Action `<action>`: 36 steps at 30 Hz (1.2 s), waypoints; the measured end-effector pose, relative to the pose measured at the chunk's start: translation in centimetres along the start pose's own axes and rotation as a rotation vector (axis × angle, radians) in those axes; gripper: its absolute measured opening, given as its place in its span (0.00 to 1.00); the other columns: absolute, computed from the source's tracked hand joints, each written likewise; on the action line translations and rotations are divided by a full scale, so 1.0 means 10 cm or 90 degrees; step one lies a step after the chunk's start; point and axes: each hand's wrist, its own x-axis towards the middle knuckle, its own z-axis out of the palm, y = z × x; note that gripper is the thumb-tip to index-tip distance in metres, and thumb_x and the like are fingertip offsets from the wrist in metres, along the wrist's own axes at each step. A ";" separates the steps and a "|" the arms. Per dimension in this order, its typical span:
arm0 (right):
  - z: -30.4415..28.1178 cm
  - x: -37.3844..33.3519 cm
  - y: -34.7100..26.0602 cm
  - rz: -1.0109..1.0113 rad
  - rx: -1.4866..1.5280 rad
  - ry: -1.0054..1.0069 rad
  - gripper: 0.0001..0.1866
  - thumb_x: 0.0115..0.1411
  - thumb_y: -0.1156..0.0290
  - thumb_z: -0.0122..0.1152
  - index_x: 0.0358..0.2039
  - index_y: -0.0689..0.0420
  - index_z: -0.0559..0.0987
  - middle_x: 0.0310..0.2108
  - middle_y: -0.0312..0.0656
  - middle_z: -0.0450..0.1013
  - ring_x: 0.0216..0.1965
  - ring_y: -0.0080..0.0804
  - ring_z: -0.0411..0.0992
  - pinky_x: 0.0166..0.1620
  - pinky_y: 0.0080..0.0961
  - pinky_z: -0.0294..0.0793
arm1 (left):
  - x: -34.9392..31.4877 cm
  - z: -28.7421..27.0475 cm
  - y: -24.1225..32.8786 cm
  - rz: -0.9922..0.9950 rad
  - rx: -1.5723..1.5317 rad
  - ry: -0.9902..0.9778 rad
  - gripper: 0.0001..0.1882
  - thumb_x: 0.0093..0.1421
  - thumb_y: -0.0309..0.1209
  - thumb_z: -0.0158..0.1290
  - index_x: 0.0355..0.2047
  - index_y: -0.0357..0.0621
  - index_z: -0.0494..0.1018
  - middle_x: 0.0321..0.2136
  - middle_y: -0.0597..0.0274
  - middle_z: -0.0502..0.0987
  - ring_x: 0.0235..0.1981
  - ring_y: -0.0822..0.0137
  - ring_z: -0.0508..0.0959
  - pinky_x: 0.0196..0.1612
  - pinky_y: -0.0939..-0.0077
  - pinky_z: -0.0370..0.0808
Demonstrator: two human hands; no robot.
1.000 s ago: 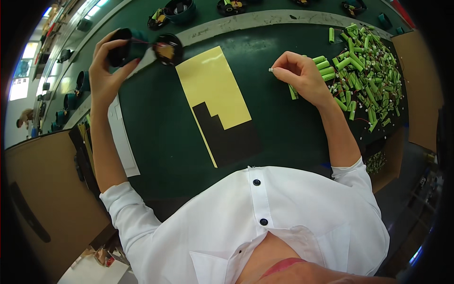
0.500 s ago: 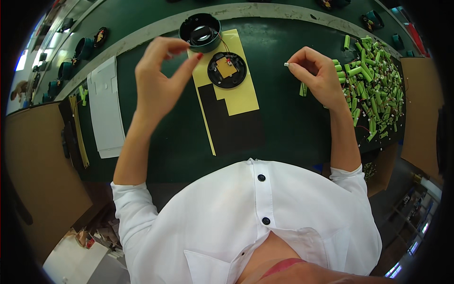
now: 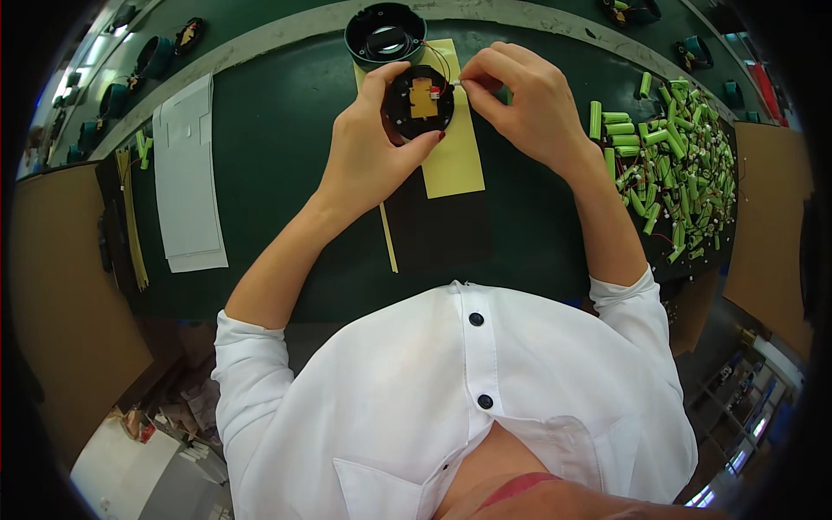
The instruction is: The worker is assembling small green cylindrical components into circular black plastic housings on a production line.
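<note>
My left hand (image 3: 366, 143) is curved round a round black cover (image 3: 403, 106), thumb at its near edge and fingers at its far side. A yellow circuit board (image 3: 422, 106) with a small red-and-white connector sits inside the cover. Thin wires run from the cover to a dark green round housing (image 3: 354, 43) just beyond it. At the cover's right edge, my right hand (image 3: 536, 104) pinches a small white plug (image 3: 458, 82) between thumb and forefinger. A bit of green shows behind those fingers; the rest is hidden.
Yellow sheet (image 3: 455, 165) and a black sheet (image 3: 438, 234) lie under the work. Green battery cells (image 3: 680, 147) with leads are heaped on the right. White sheets (image 3: 186, 173) lie at the left. Cardboard boxes (image 3: 74, 277) flank the table, and more housings (image 3: 154, 59) stand beyond.
My left hand has moved right and taken hold of the black cover, tilting it. My right hand has brought the white plug left to the cover's edge. The housing appears farther up in view.
</note>
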 end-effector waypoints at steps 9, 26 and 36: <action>0.07 -0.01 -0.08 -0.104 -0.133 0.003 0.06 0.50 0.72 0.62 0.27 0.56 0.73 0.23 0.36 0.68 0.29 0.33 0.70 0.30 0.30 0.71 | -0.02 0.02 0.02 -0.036 -0.149 -0.044 0.36 0.51 0.20 0.63 0.60 0.35 0.59 0.47 0.55 0.73 0.47 0.69 0.77 0.47 0.76 0.78; 0.06 -0.02 -0.17 -0.121 -0.189 0.005 0.06 0.49 0.72 0.63 0.26 0.56 0.73 0.23 0.35 0.68 0.29 0.31 0.70 0.30 0.28 0.72 | -0.02 0.08 -0.06 0.030 -0.121 0.009 0.35 0.48 0.26 0.63 0.57 0.35 0.63 0.29 0.54 0.79 0.24 0.69 0.79 0.31 0.77 0.77; 0.13 -0.04 -0.24 -0.058 -0.177 -0.043 0.04 0.50 0.73 0.61 0.25 0.58 0.74 0.24 0.38 0.71 0.31 0.34 0.72 0.32 0.31 0.73 | 0.01 0.02 -0.06 -0.014 -0.204 -0.054 0.36 0.48 0.24 0.62 0.57 0.34 0.61 0.35 0.56 0.79 0.31 0.74 0.79 0.35 0.80 0.77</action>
